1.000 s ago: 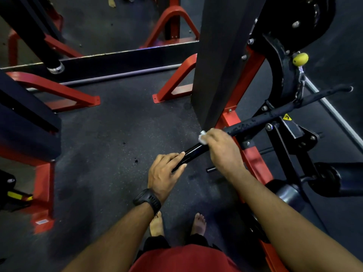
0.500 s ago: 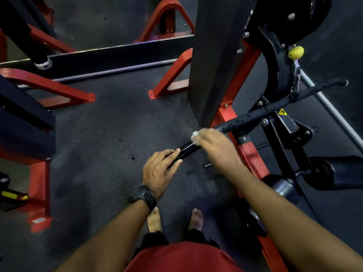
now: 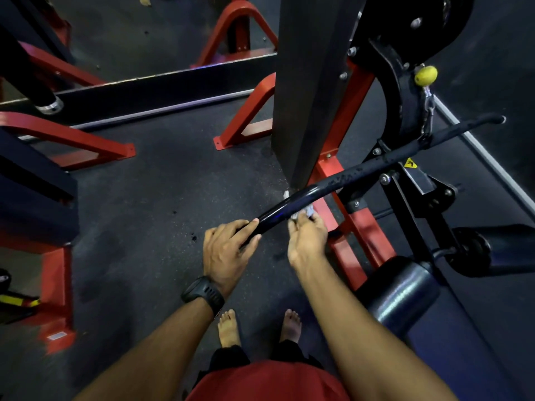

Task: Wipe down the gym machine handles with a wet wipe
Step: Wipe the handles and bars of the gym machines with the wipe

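Note:
A long black handle bar runs from the machine at the right down toward me, glossy near its lower end. My left hand grips that lower end, a black watch on its wrist. My right hand sits just below the bar, fingers closed on a crumpled white wet wipe pressed against the bar's underside. A small bit of the wipe shows above the bar.
A dark upright column stands right behind the bar, on a red frame. A yellow knob and black pivot arm are at right; a black roller pad is at lower right. More red-and-black machine frames stand left. My bare feet are on dark rubber flooring.
My right hand has slid down from on top of the bar to beneath it, carrying the wipe closer to my left hand. The left hand keeps its grip on the bar's end.

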`<state>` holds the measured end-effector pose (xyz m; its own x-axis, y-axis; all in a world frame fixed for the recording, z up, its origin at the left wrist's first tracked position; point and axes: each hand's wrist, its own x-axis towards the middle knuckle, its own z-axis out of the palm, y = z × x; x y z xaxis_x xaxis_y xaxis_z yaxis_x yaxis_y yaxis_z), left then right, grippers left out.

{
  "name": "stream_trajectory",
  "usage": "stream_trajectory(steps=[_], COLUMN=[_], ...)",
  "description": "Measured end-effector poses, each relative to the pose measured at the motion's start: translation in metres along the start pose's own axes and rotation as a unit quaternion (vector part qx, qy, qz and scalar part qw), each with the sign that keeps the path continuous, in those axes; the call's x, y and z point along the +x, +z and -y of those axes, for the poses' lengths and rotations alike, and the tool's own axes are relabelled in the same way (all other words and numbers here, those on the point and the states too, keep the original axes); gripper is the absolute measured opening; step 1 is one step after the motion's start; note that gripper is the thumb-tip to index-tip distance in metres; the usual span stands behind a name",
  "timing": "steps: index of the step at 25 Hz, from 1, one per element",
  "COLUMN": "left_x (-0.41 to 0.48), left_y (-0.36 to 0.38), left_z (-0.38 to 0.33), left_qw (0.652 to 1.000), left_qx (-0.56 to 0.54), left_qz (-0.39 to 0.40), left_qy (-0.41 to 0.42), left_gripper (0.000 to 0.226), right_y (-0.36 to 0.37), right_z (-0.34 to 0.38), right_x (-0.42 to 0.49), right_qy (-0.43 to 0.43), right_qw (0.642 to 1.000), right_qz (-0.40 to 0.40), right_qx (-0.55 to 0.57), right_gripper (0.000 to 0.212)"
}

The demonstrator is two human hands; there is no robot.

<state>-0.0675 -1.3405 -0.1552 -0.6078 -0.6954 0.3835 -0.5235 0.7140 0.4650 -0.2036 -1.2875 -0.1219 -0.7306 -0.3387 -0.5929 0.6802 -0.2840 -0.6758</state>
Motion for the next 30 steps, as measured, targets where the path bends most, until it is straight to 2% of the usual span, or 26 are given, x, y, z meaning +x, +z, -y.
stream_trajectory(steps=[4, 6, 9, 10, 12, 13, 14, 16, 17, 18, 19, 20, 21, 22, 23, 24, 25, 27, 28, 30], left_x=[0.001, 0.003, 0.004, 0.006, 0.008, 0.008, 0.009, 0.010, 0.009, 0.006, 0.004, 0.002, 0.002, 0.002, 0.002, 0.002, 0.002, 0.003, 0.005, 0.007], left_y=[-0.002, 0.000, -0.001, -0.001, -0.002, -0.003, -0.004, -0.005, -0.005, -0.005, -0.004, -0.004, -0.004, -0.004, -0.003, -0.003, -0.003, -0.004, -0.004, -0.005], left_z=[0.000, 0.001, 0.001, 0.001, 0.001, 0.000, 0.001, 0.003, 0.002, 0.000, -0.001, -0.002, -0.001, -0.001, -0.001, -0.001, -0.001, -0.001, -0.001, -0.001], left_qw=[1.000, 1.000, 1.000, 1.000, 1.000, 1.000, 1.000, 1.000, 1.000, 1.000, 1.000, 1.000, 1.000, 1.000, 1.000, 1.000, 1.000, 1.000, 1.000, 1.000], left_qx=[0.004, 0.000, 0.009, 0.012, 0.013, 0.013, 0.013, 0.012, 0.011, 0.008, 0.003, -0.001, -0.003, -0.003, -0.003, -0.001, 0.000, -0.001, 0.000, 0.005], left_qz=[-0.003, -0.001, -0.008, -0.009, -0.011, -0.014, -0.017, -0.013, -0.007, -0.003, -0.001, 0.001, 0.003, 0.006, 0.010, 0.012, 0.014, 0.009, 0.005, -0.001], left_qy=[0.002, 0.001, 0.007, 0.006, 0.005, 0.006, 0.006, 0.016, 0.022, 0.025, 0.024, 0.020, 0.015, 0.013, 0.012, 0.012, 0.011, 0.006, 0.004, 0.007], left_gripper=[0.035, 0.035, 0.035, 0.035, 0.034, 0.033, 0.032, 0.031, 0.031, 0.032, 0.033, 0.033, 0.034, 0.034, 0.034, 0.034, 0.034, 0.034, 0.034, 0.034], right_y=[-0.005, -0.004, -0.006, -0.006, -0.010, -0.014, -0.017, -0.020, -0.020, -0.021, -0.021, -0.022, -0.026, -0.031, -0.040, -0.047, -0.049, -0.048, -0.049, -0.056], right_z=[-0.001, -0.003, -0.001, 0.000, -0.006, -0.010, -0.014, -0.009, 0.001, 0.012, 0.024, 0.030, 0.033, 0.033, 0.033, 0.033, 0.035, 0.034, 0.030, 0.020], right_x=[0.003, 0.003, -0.003, -0.003, -0.008, -0.013, -0.018, -0.014, -0.003, 0.010, 0.020, 0.027, 0.031, 0.034, 0.036, 0.038, 0.041, 0.043, 0.041, 0.037], right_qy=[0.044, 0.046, 0.037, 0.019, -0.103, -0.198, -0.302, -0.465, -0.519, -0.555, -0.568, -0.567, -0.568, -0.577, -0.584, -0.587, -0.594, -0.583, -0.587, -0.596], right_qw=[0.998, 0.997, 0.998, 0.999, 0.983, 0.949, 0.891, 0.736, 0.665, 0.617, 0.598, 0.595, 0.575, 0.533, 0.474, 0.438, 0.443, 0.537, 0.543, 0.480], right_qz=[0.055, 0.055, 0.042, 0.032, 0.016, 0.027, 0.072, 0.187, 0.215, 0.208, 0.187, 0.166, 0.170, 0.206, 0.251, 0.281, 0.270, 0.182, 0.172, 0.250], right_qx=[0.003, 0.029, 0.009, -0.007, -0.148, -0.245, -0.332, -0.455, -0.492, -0.517, -0.534, -0.546, -0.563, -0.584, -0.610, -0.620, -0.615, -0.582, -0.576, -0.593], right_gripper=[0.021, 0.024, 0.020, 0.019, 0.014, 0.011, 0.010, 0.016, 0.019, 0.022, 0.023, 0.022, 0.021, 0.021, 0.024, 0.032, 0.035, 0.017, 0.015, 0.019])
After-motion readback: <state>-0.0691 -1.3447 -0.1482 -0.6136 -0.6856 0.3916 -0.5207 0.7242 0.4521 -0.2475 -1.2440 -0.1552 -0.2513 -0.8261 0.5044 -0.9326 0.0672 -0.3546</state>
